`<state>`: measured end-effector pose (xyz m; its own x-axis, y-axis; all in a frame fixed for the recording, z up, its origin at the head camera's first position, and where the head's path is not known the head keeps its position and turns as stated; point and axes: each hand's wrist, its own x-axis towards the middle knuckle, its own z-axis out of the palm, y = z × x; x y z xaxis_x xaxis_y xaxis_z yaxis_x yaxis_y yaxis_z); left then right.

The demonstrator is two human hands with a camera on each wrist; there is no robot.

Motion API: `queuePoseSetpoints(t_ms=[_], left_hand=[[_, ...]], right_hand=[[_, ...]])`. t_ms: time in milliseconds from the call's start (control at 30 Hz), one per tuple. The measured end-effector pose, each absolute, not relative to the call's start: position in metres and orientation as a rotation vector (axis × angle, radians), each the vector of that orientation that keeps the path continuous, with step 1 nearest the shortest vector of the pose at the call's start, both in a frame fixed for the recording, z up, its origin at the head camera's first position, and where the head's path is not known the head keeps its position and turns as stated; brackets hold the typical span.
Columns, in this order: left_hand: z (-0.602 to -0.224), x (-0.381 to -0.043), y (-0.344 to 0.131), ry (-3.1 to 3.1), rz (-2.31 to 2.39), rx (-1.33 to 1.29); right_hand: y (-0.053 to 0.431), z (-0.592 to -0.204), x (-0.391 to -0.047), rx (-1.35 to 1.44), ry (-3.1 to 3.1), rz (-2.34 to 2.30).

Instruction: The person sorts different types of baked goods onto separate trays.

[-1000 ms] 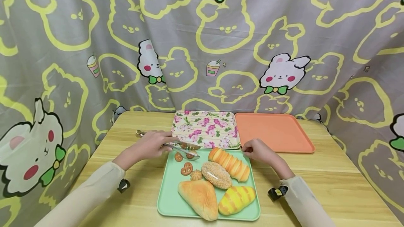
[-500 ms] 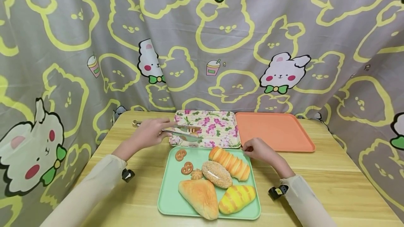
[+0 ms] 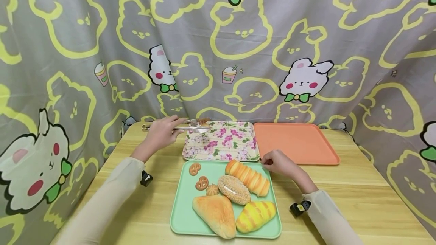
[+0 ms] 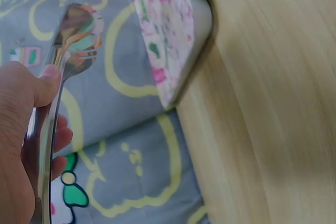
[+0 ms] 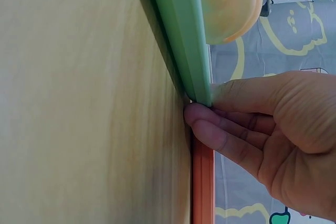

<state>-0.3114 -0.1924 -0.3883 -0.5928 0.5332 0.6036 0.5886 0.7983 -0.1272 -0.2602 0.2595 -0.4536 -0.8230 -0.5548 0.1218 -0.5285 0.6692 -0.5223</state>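
Observation:
My left hand grips a pair of metal tongs, held over the back left of the floral tray. Between the tong tips, something small and orange-brown shows in the left wrist view, too blurred to identify surely. With thumb and fingertips my right hand pinches the far right corner of the green tray. On that tray lie two pretzels, a small ridged cookie, a triangular bread, a crumb-coated bread, a ridged orange-brown bread and a yellow striped bread.
An orange tray stands at the back right, beside the floral one. The wooden table runs around the trays. Behind it hangs a grey patterned curtain.
My left hand has lifted the tongs off the green tray and carried them back over the floral tray. One pretzel that lay by the tongs is gone from the green tray. My right hand stays put.

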Motion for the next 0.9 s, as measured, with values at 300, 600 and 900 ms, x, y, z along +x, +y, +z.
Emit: queuePoseSetpoints(t_ms=[300, 600, 900], left_hand=[[-0.405, -0.336, -0.195, -2.430, -0.040, -0.711], [-0.416, -0.348, -0.197, -2.543, -0.019, -0.635], [-0.426, -0.355, -0.198, -2.529, -0.041, -0.636]], right_hand=[[0.258, -0.453, -0.259, -0.900, 2.820, -0.852], [0.258, -0.451, -0.258, -0.905, 2.830, -0.843], [0.258, -0.453, -0.259, -0.914, 2.828, -0.858]])
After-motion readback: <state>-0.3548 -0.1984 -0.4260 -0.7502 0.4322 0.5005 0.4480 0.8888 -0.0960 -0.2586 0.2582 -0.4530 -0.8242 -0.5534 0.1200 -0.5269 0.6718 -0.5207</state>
